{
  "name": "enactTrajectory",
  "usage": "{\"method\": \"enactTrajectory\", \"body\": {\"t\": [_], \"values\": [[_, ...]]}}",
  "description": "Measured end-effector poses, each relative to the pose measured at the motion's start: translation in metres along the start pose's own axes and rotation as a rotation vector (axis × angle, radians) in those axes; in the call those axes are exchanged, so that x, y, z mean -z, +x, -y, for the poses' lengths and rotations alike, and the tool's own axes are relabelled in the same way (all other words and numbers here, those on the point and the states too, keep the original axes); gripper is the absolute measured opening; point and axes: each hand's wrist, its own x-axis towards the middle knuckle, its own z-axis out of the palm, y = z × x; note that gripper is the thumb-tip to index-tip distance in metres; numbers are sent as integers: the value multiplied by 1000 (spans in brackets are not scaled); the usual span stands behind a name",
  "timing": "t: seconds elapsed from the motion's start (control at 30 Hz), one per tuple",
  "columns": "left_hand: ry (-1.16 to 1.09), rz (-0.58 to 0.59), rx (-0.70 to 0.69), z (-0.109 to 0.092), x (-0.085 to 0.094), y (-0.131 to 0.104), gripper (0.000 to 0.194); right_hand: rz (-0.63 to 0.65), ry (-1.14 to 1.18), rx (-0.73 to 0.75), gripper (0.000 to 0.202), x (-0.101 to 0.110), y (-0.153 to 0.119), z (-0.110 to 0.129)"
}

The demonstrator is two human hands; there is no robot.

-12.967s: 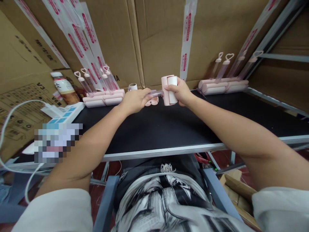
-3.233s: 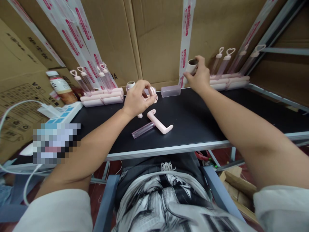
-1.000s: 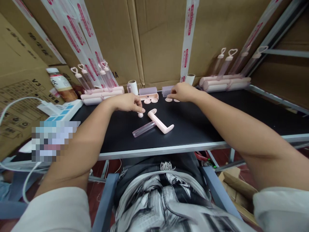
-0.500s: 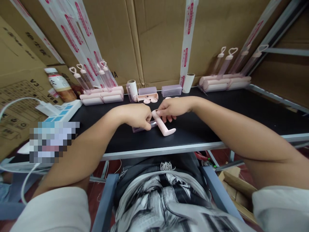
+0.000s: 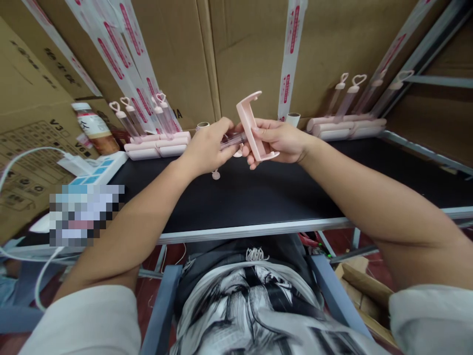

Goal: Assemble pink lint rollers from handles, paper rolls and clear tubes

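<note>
Pink frame and clear tube, held above the table; clock positions were read about the frame, 12 being away from the person. The frame was tilted, its two short arms pointing toward 2 to 3 o'clock. The tube met its bar from 9 o'clock; whether the two were joined could not be told. The right hand, at 3, was clamped on the frame, thumb against the bar. The left hand, at 9, was closed on the tube between thumb and fingers. A small cap lay near the left hand, between 7 and 8. One white roll stood beyond the right hand, between 2 and 3. Pink cylinders with heart-topped tubes lay at 9, a matching set at 3. Farther out were a bottle at 9 and a power strip between 8 and 9. Cardboard rose at 12.
</note>
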Motion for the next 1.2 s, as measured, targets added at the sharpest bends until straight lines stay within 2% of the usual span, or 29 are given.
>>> {"method": "enactTrajectory", "body": {"t": [0.1, 0.23, 0.33, 0.43, 0.57, 0.67, 0.77, 0.83, 0.93, 1.0, 1.07, 1.1, 1.2], "values": [[-96, -32, -37, 3, -8, -3, 49, 111, -23, 54, 35, -3, -3, 2], [-115, -4, -58, 0, -6, -3, 46, 148, -54, 142, 39, -8, -3, 5], [-42, -20, 11, -12, 4, 1, 45, 27, -121, 177, 42, -15, -5, 9], [18, -35, 119, -27, 12, 5, 49, -142, -248, 128, 45, -21, -10, 16], [-10, -29, 192, -42, 12, 11, 58, -221, -347, 76, 52, -22, -9, 18], [-46, -24, 208, -37, 8, 15, 62, -243, -380, 80, 54, -19, -9, 18], [19, -63, 323, -15, 13, 18, 62, -334, -441, 158, 54, -13, -19, 30], [75, -103, 426, 2, 22, 18, 62, -428, -504, 246, 52, -7, -27, 42], [55, -216, 416, 13, 34, 16, 62, -543, -609, 303, 42, 11, -28, 49], [14, -258, 365, 10, 35, 14, 64, -608, -759, 196, 32, 29, -19, 38], [-10, -245, 327, 6, 30, 13, 64, -693, -1090, 57, 25, 51, -5, 19], [-15, -229, 318, 6, 26, 12, 64, -687, -1260, -2, 22, 62, 1, 9], [-13, -189, 325, 12, 14, 10, 61, -583, -1562, -141, 25, 89, 16, -19]]}}
